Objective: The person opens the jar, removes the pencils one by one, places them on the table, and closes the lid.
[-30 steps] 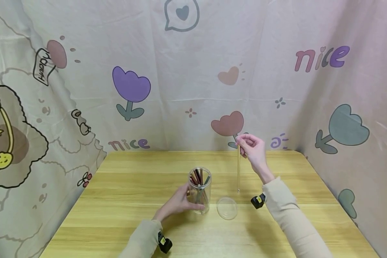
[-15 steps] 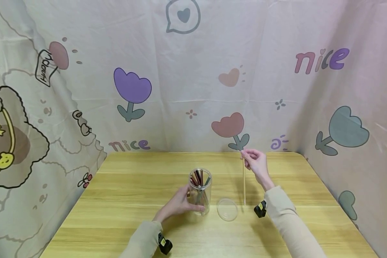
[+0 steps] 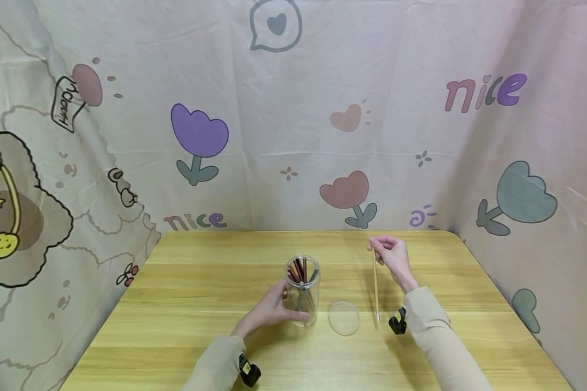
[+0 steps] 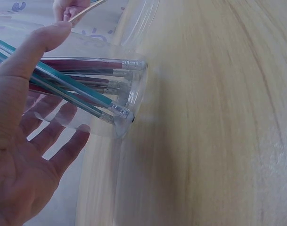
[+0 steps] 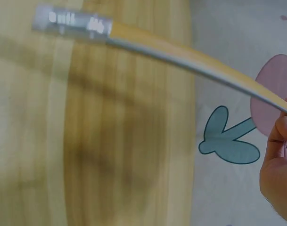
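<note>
My left hand (image 3: pixel 272 309) holds a clear plastic jar (image 3: pixel 311 304) from its left side, thumb in front and fingers behind. Several pencils (image 4: pixel 82 89) with metal-banded eraser ends stand inside, erasers at the jar's bottom; some are teal, some dark red. To the right, my right hand (image 3: pixel 393 257) pinches a yellow pencil (image 3: pixel 375 288) near its upper end. That pencil hangs almost upright, with its metal ferrule and eraser end (image 5: pixel 72 22) pointing down. Whether the eraser touches the table is hard to tell. Between jar and yellow pencil lies a round clear lid (image 3: pixel 344 318).
The wooden table (image 3: pixel 200 282) has light, striped grain. Behind it and at both sides hangs a pale curtain (image 3: pixel 274 190) with printed flowers and words. A small black camera (image 3: pixel 398 321) sits at the right wrist, another black camera (image 3: pixel 249 371) at the left.
My right hand has come down and slightly to the right with the yellow pencil, lowering its eraser end toward the table. The left hand and the jar have stayed in place.
</note>
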The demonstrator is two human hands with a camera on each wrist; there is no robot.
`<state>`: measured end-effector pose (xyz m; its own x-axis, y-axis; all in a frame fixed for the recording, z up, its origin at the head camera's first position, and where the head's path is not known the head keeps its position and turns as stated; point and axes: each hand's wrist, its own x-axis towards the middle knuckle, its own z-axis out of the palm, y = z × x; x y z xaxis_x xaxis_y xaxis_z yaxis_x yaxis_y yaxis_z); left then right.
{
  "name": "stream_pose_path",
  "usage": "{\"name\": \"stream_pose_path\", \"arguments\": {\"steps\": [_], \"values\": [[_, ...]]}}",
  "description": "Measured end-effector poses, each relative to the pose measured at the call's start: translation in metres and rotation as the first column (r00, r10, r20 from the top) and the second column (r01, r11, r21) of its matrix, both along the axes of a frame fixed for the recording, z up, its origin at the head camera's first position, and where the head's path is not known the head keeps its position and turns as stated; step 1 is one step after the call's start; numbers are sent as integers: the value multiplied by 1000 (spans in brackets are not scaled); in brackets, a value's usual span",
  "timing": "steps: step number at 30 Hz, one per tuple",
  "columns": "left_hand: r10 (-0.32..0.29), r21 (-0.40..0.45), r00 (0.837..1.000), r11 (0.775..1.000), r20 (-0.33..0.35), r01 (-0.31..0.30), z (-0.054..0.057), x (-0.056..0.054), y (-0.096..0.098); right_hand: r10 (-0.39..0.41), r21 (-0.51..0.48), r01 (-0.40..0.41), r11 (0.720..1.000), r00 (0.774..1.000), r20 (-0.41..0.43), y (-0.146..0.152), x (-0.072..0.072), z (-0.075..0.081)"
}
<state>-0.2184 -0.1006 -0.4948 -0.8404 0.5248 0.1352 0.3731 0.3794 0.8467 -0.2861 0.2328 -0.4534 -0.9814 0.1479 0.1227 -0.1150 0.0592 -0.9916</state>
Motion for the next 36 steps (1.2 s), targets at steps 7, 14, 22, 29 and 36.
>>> {"name": "stream_pose_path", "arguments": {"steps": [7, 14, 22, 29, 36], "values": [[2, 2, 1000, 1000, 2, -2, 1, 1, -1, 5, 15, -5, 1000, 999, 39, 3, 1, -8], [4, 0, 1000, 1000, 1, -4, 1, 1, 0, 21, 39, -24, 999, 998, 67, 6, 3, -18], [7, 0, 1000, 1000, 6, -7, 2, 1, -1, 64, 54, -69, 996, 994, 91, 8, 3, -23], [-1, -2, 1000, 1000, 0, 1, 3, 1, -1, 67, 92, -79, 993, 990, 121, 9, 2, -28], [1, -1, 1000, 1000, 11, -1, 3, 2, -1, 131, 101, -153, 983, 971, 201, 10, 1, -32]]}}
